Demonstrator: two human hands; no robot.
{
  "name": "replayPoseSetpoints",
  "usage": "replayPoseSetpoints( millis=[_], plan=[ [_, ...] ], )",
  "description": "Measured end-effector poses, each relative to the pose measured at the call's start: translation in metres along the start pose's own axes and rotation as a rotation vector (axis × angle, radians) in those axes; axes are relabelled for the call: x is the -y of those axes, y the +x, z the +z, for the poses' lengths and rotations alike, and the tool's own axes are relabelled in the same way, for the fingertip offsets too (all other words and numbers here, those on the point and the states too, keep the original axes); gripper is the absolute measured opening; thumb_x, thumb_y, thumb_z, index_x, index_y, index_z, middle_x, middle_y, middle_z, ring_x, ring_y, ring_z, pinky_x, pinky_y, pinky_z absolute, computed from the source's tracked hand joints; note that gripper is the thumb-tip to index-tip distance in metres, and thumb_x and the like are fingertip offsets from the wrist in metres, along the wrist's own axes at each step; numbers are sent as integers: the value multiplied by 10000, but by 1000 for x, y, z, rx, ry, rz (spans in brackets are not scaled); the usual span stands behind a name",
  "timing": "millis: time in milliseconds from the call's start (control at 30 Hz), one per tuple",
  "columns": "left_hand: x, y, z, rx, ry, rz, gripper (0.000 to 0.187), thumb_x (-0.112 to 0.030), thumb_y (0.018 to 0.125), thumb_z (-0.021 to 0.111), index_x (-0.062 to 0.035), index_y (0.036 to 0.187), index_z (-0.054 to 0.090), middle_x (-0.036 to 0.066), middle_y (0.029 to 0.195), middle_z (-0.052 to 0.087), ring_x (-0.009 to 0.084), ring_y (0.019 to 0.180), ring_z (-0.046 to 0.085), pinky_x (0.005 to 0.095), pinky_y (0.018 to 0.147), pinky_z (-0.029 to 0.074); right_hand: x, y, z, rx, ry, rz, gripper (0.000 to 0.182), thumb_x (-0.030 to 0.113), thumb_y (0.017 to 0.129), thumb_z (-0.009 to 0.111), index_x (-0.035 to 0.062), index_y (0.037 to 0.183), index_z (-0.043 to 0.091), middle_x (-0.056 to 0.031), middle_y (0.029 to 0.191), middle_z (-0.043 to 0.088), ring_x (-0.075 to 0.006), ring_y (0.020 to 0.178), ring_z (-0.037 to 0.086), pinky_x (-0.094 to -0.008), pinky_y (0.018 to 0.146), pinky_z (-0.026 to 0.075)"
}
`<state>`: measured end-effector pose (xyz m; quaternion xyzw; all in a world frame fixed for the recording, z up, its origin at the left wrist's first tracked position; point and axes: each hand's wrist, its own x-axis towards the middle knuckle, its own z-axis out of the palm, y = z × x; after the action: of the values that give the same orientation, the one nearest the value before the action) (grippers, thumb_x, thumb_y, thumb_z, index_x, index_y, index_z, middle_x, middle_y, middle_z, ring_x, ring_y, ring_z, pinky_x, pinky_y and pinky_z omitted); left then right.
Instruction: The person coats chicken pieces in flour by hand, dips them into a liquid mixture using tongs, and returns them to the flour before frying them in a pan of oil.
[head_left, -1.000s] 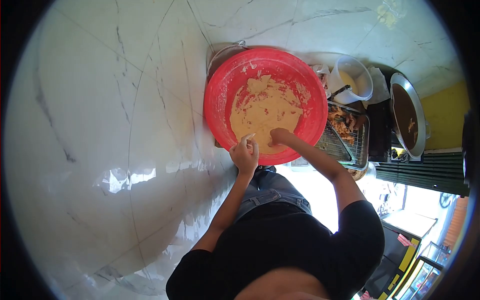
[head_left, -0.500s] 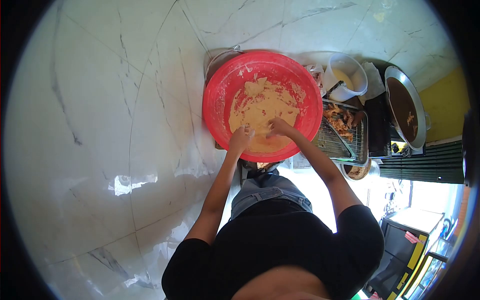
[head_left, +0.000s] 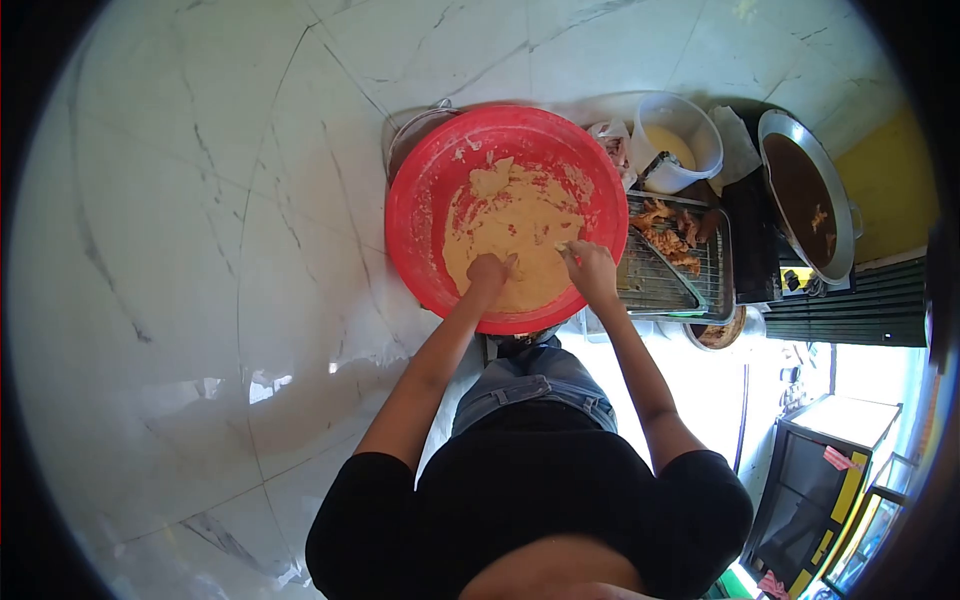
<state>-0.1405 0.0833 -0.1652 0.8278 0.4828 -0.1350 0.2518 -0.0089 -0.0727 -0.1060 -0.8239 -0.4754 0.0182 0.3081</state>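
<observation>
A big red basin (head_left: 420,200) stands on the marble floor and holds a pale yellow flour mixture (head_left: 510,215). My left hand (head_left: 490,272) is pressed knuckles-down into the near part of the mixture, its fingers hidden in it. My right hand (head_left: 592,268) is at the basin's near right side, fingers curled around a small pale coated piece (head_left: 562,246) just above the mixture.
Right of the basin sits a wire rack tray (head_left: 690,285) with fried pieces (head_left: 665,232). Behind it are a white bucket (head_left: 690,135) of yellow batter and a wok of dark oil (head_left: 800,195) on a stove. White marble floor (head_left: 200,250) spreads to the left.
My left hand moved from the basin's near rim down into the mixture. My right hand shifted right, from the middle of the mixture toward the right rim. The view tilted slightly.
</observation>
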Motion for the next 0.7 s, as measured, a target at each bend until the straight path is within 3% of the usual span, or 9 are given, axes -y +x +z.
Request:
replayPoseSetpoints(
  millis=[33, 233, 333, 433, 533, 633, 700],
  plan=[
    [-5, 10, 15, 8, 7, -75, 300, -294, 832, 570, -10, 851, 664, 157, 861, 647, 289, 850, 637, 377, 685, 514, 1, -3, 1, -9, 31, 3, 214, 251, 788, 638, 42, 833, 652, -110, 755, 636, -291, 712, 610, -382, 658, 471],
    [-13, 56, 98, -341, 242, 204, 201, -151, 859, 488, 0, 900, 614, 150, 827, 643, 283, 793, 649, 363, 645, 538, 11, -6, -5, -82, 123, 91, 169, 208, 786, 624, 48, 838, 638, -110, 741, 627, -297, 684, 607, -387, 627, 474],
    [-5, 40, 77, -151, 224, 465, 169, -97, 854, 476, 18, 917, 582, 155, 798, 633, 286, 747, 651, 361, 580, 543, 12, -5, -3, -112, 116, 95, 170, 200, 774, 632, 51, 855, 635, -110, 731, 626, -300, 674, 607, -387, 617, 475],
    [30, 66, 66, -273, 35, 274, 156, -73, 837, 485, 13, 915, 590, 177, 787, 626, 306, 732, 646, 372, 576, 539, 11, -3, -1, -118, 126, 124, 173, 202, 774, 632, 53, 861, 635, -112, 727, 626, -302, 669, 606, -388, 614, 476],
    [40, 58, 57, -92, 36, 196, 151, -79, 821, 511, 9, 907, 598, 207, 826, 627, 331, 744, 639, 408, 642, 528, 11, -5, 1, -113, 130, 160, 175, 209, 780, 629, 54, 862, 634, -113, 727, 626, -303, 666, 606, -388, 612, 475],
    [13, 40, 81, -71, 226, 492, 149, -91, 820, 526, 13, 895, 603, 218, 856, 627, 331, 752, 638, 412, 672, 517, 14, -2, -1, -134, 123, 168, 146, 202, 788, 613, 62, 822, 633, -106, 688, 615, -295, 645, 603, -392, 604, 475],
    [4, 39, 83, -13, 133, 583, 157, -135, 809, 554, 15, 838, 590, 182, 761, 607, 307, 761, 628, 405, 670, 499, 15, -2, 0, -142, 118, 171, 143, 203, 791, 608, 62, 800, 631, -105, 675, 611, -291, 640, 603, -392, 602, 475]
  ],
)
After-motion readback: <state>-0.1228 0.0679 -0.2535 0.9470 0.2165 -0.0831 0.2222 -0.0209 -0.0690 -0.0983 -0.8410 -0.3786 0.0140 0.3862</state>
